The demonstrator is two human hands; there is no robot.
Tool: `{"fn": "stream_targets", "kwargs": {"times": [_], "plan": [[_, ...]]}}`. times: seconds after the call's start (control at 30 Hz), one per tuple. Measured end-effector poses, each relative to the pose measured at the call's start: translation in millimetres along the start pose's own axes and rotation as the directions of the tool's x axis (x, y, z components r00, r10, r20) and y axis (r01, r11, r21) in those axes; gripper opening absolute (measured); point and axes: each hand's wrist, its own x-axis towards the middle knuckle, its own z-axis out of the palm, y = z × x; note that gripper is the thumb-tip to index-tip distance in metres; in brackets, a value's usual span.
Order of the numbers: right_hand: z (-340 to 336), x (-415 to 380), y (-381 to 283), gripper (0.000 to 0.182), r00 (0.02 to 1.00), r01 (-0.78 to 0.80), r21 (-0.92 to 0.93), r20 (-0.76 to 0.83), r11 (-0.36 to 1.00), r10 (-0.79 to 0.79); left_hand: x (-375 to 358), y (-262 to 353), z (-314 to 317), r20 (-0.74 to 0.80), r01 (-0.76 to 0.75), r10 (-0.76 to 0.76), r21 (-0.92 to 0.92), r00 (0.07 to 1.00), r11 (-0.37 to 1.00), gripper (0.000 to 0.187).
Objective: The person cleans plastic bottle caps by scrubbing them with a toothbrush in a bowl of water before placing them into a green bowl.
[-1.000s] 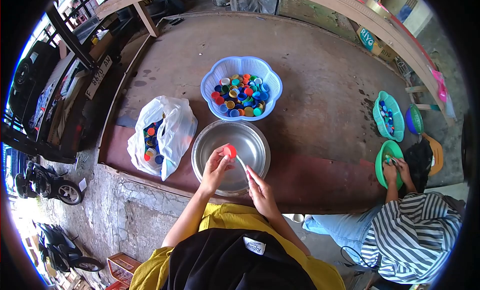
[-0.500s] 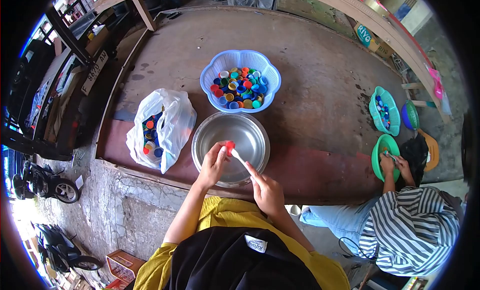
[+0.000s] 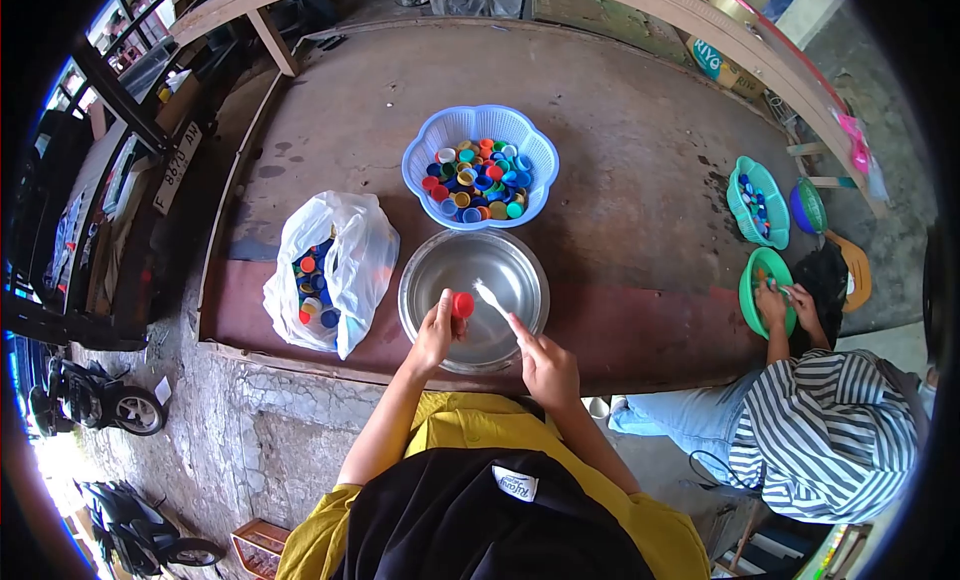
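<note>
Above the near side of a metal bowl [image 3: 540, 270], my left hand [image 3: 434, 338] pinches a red bottle cap [image 3: 463, 305]. My right hand [image 3: 549, 368] grips a white toothbrush [image 3: 492, 298], its bristled head pointing up and left, a short way apart from the cap. Behind the bowl stands a blue plastic basket [image 3: 412, 170] holding many bottle caps of mixed colours. To the left, a white plastic bag [image 3: 370, 250] gapes open with more coloured caps inside.
At the right, a co-worker in a striped top [image 3: 810, 430] has both hands in a green basin [image 3: 745, 295]. A turquoise basket [image 3: 738, 205] of caps stands behind it. A wooden rail [image 3: 790, 70] runs over the table's far right; motorcycles [image 3: 100, 400] are parked at left.
The toothbrush has come away from the red cap, moving apart to the right. My left hand has turned the cap, so more of its red face shows. The view has shifted slightly.
</note>
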Motion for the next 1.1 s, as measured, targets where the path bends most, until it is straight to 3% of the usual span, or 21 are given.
{"fn": "stream_targets", "kwargs": {"times": [0.07,0.1,0.2,0.23,0.33,0.37,0.47,0.5,0.63,0.73,0.77,0.9,1.0,1.03,1.1], "plan": [[-3,-3,-2,0.054,0.998,0.063,-0.009,0.013,0.998,-0.063,-8,20,6,-0.004,0.029,-0.029,0.014,1.000,0.999,0.055],[-3,-4,0,0.054,0.995,0.036,-0.030,0.096,0.999,-0.033,-1,14,4,0.036,0.007,-0.006,-0.029,0.999,1.000,0.055],[-8,2,8,0.060,0.998,0.016,-0.149,0.059,0.989,-0.007,6,0,6,0.077,-0.011,0.008,0.034,0.997,0.999,0.055],[1,2,12,0.058,0.992,0.018,0.031,-0.127,0.999,-0.014,8,1,8,0.042,0.023,-0.023,0.005,0.999,1.000,0.055],[-2,-3,18,0.057,0.979,0.200,-0.066,-0.029,0.978,-0.202,10,11,9,0.020,0.142,-0.140,-0.175,0.990,0.974,0.056],[5,-6,23,0.056,0.975,0.218,-0.025,-0.036,0.976,-0.218,8,16,9,0.033,0.082,-0.081,-0.051,0.996,0.995,0.056],[-18,11,19,0.056,0.994,0.105,-0.184,0.037,0.977,-0.100,18,0,5,0.152,0.106,-0.097,-0.052,0.984,0.993,0.055],[-14,10,19,0.055,0.996,0.075,-0.172,-0.044,0.982,-0.083,14,11,11,0.125,0.144,-0.131,-0.102,0.983,0.984,0.054],[-7,9,22,0.054,0.971,0.230,-0.052,-0.058,0.972,-0.233,16,13,12,0.163,0.242,-0.197,-0.335,0.967,0.910,0.049],[-13,10,23,0.054,0.999,0.046,-0.184,0.011,0.982,-0.045,15,8,13,0.212,0.311,-0.246,-0.372,0.946,0.874,0.047],[-3,13,28,0.054,0.981,-0.010,-0.006,-0.191,1.000,0.009,16,5,9,0.280,0.325,-0.221,-0.408,0.934,0.853,0.047],[-14,6,24,0.058,0.977,0.212,-0.083,0.001,0.974,-0.213,17,5,3,0.257,0.311,-0.224,-0.374,0.940,0.874,0.048],[-18,9,25,0.052,0.998,0.026,-0.170,0.061,0.985,-0.016,17,6,6,0.218,0.288,-0.230,-0.286,0.948,0.914,0.049],[-16,12,29,0.051,0.996,-0.082,-0.102,-0.039,0.991,0.078,16,4,8,0.219,0.281,-0.221,-0.296,0.950,0.913,0.049],[-16,12,26,0.050,0.998,-0.036,0.024,-0.044,0.999,0.037,16,0,7,0.214,0.212,-0.154,-0.283,0.965,0.935,0.047]]}}
